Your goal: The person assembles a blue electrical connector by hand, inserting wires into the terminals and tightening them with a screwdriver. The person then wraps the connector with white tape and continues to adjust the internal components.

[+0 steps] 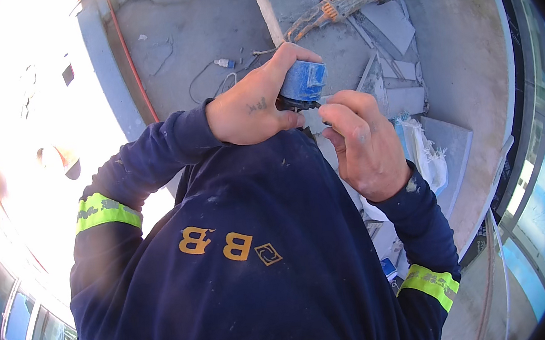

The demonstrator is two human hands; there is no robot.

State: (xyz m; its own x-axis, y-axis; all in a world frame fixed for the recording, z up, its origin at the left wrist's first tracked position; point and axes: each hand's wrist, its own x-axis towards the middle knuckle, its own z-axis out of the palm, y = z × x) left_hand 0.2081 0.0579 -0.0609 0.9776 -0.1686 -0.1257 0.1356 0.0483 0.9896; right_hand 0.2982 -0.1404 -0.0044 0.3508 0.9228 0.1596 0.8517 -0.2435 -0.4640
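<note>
In front of my chest, my left hand (254, 101) grips a dusty blue boxy object (303, 80) with a black underside. The thumb is below it and the fingers pass behind its far side. Close beside its lower right corner is my right hand (367, 142), its thumb and forefinger pinched together. A thin dark piece juts from the black underside toward those fingertips. What the right hand pinches is mostly hidden by its own fingers. The exact kind of the blue object does not show.
A dusty orange and grey power tool (348, 3) lies beyond my hands on the concrete floor. Broken grey slabs (394, 25) and a white torn sack (424, 153) are to the right. A red hose (129, 59) and a cable with a blue plug (224, 62) lie on the left.
</note>
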